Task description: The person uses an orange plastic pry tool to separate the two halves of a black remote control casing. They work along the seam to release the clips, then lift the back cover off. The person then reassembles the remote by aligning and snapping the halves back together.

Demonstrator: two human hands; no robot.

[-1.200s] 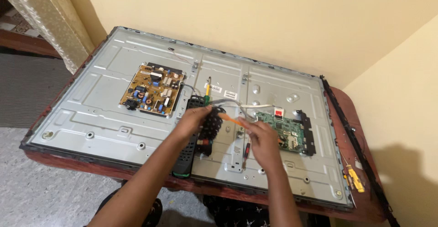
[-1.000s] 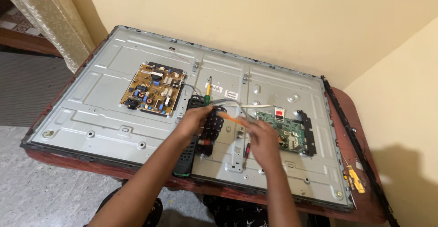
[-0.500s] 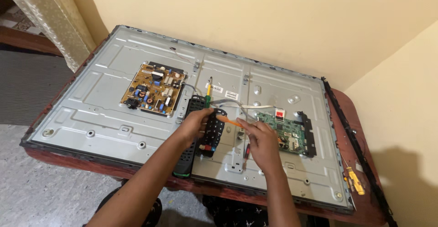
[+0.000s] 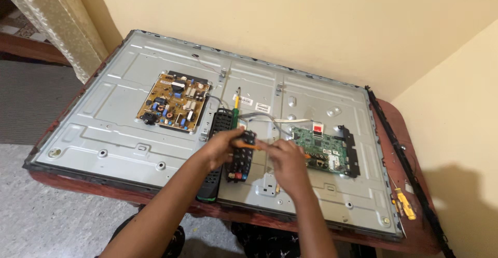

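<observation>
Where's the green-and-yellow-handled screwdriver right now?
In the head view, the green-and-yellow-handled screwdriver lies mid-panel on the grey metal TV back, just above the hands, right of the brown power board.

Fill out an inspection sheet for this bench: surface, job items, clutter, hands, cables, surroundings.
Surface: reddish-brown table, mostly covered by the back-up television panel.
Job's things: black keypad piece; thin orange tool; remote shell under the forearm.
Clutter: yellow-handled screwdriver at the table's right edge; yellow and green screwdriver on the panel.
Grippers: left hand holds the keypad piece; right hand holds the orange tool.
Cables: grey wires between the brown board and the green board.
Surroundings: cream wall; curtain.
</observation>
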